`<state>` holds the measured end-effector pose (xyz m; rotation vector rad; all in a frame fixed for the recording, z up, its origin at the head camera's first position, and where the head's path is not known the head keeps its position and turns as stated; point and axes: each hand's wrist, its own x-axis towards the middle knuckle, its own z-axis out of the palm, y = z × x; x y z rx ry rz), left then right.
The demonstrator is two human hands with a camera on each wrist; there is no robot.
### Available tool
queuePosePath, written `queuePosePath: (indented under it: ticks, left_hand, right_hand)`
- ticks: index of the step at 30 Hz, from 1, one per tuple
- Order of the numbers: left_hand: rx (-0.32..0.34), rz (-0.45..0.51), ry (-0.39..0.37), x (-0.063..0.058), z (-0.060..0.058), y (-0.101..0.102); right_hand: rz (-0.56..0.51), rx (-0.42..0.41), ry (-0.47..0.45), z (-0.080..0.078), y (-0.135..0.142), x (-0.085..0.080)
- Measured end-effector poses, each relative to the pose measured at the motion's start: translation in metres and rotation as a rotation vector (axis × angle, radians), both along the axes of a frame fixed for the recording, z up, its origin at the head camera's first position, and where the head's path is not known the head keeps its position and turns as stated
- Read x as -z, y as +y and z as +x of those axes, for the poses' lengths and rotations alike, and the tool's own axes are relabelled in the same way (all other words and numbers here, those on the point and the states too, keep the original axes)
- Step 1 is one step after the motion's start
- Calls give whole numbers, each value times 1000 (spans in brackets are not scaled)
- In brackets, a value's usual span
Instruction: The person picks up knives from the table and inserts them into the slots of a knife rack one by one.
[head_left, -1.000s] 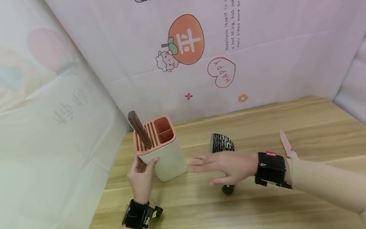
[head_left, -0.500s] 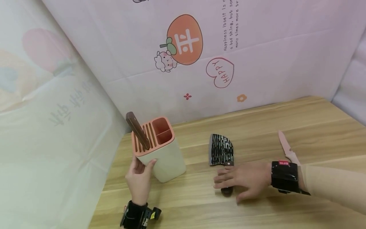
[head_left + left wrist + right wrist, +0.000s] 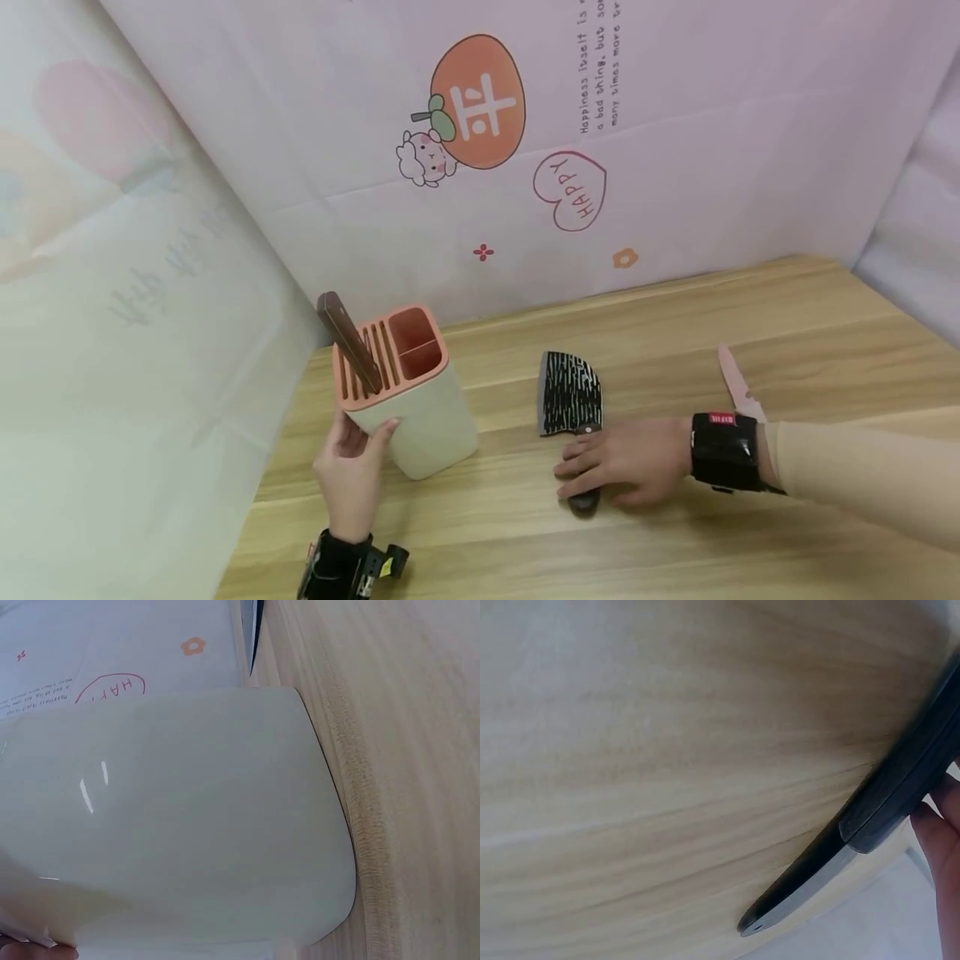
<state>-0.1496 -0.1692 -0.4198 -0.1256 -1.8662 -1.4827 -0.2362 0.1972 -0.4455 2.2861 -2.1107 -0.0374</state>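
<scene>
A cream knife block (image 3: 435, 425) with a coral slotted top stands at the left of the table. My left hand (image 3: 351, 483) grips its near left corner, thumb on the front face. One knife with a brown handle (image 3: 348, 343) leans out of a slot. In the left wrist view the block's smooth wall (image 3: 187, 817) fills most of the picture. A cleaver (image 3: 570, 393) with a black patterned blade lies flat on the table. My right hand (image 3: 637, 457) holds its dark handle (image 3: 900, 780) from above, fingers curled over it; the thumb is mostly hidden.
A small pink knife (image 3: 737, 379) lies on the wooden table (image 3: 510, 542) at the right, its handle end hidden behind my right wrist strap. Printed cloth walls (image 3: 360, 233) close off the back and the sides.
My right hand has moved right and toward me, down onto the cleaver's handle, and its spread fingers have closed over it. The left hand keeps its grip on the knife block.
</scene>
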Motion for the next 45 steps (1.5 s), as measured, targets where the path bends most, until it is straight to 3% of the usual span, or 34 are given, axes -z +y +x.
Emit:
queuePosePath:
  ticks: [12,23,32,45]
  left_hand:
    - [-60,19,-52,-3,4,-2]
    - [-17,37,-41,-3,0,0]
    - [-6,43,-52,-3,2,-2]
    - [1,30,-58,-10,1,-2]
  right_hand:
    - [-61,-58,80,-1,-8,-5]
    - [-103,-81,60,-3,-5,-5]
    - [-146,-150,166,-5,-5,-4]
    - [-210,-171,199,-6,3,-15]
